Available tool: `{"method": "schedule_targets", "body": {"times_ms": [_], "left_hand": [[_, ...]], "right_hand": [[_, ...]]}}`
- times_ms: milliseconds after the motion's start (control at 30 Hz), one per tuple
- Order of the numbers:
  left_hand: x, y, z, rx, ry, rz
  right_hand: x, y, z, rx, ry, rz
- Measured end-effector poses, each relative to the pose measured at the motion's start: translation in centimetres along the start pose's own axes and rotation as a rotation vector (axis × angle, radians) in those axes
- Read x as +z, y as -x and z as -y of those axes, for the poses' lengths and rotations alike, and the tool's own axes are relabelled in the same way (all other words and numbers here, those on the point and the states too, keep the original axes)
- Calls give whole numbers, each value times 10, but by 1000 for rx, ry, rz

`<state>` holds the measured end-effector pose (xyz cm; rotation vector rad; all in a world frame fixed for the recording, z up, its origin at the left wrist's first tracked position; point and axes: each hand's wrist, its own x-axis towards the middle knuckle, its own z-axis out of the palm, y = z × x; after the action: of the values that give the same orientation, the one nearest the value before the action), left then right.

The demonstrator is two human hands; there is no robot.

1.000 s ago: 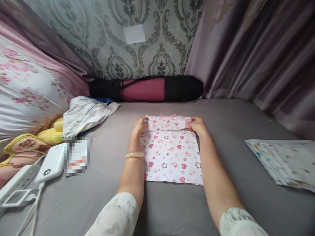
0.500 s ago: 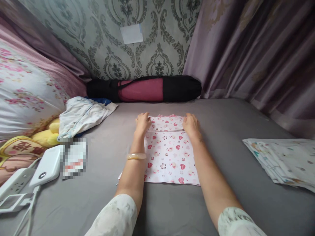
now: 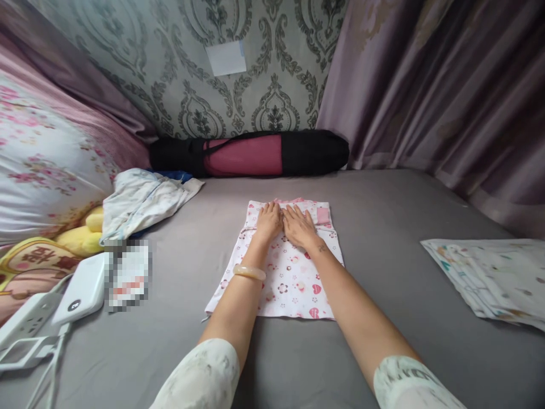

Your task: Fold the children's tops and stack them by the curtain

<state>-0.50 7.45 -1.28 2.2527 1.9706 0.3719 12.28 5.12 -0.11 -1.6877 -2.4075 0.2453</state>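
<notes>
A white garment (image 3: 283,284) printed with pink hearts and flowers lies flat on the grey sheet, its far end folded over into a band. Pink trim shows along the far edge, and a small pink patch sits at the right of the band. My left hand (image 3: 269,219) rests palm down on the folded band with fingers stretched out. Close beside it, my right hand (image 3: 298,225) also lies flat on the cloth, fingers spread. Neither hand grips the fabric. My forearms cover parts of the garment's left and right sides.
A folded printed cloth (image 3: 489,278) lies at the right. On the left are a crumpled cloth (image 3: 145,199), a white power bank (image 3: 80,289) with cables, a power strip (image 3: 29,318) and a pillow (image 3: 46,159). A black and maroon long bag (image 3: 242,156) lies along the wall.
Both hands have moved inward from the garment's far corners to the middle of the folded band. They have let go of the edges and now lie flat, uncovering the pink patch.
</notes>
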Motion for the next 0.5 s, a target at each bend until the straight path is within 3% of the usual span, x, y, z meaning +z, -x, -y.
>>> {"method": "schedule_targets", "body": {"times_ms": [233,500], "left_hand": [[0,2,-2,-140,-69,-10],[-8,3,19,-303,-36,-63]], "right_hand": [[0,-2,-6,122,32,15],[1,-2,-19,283,89,-48]]}}
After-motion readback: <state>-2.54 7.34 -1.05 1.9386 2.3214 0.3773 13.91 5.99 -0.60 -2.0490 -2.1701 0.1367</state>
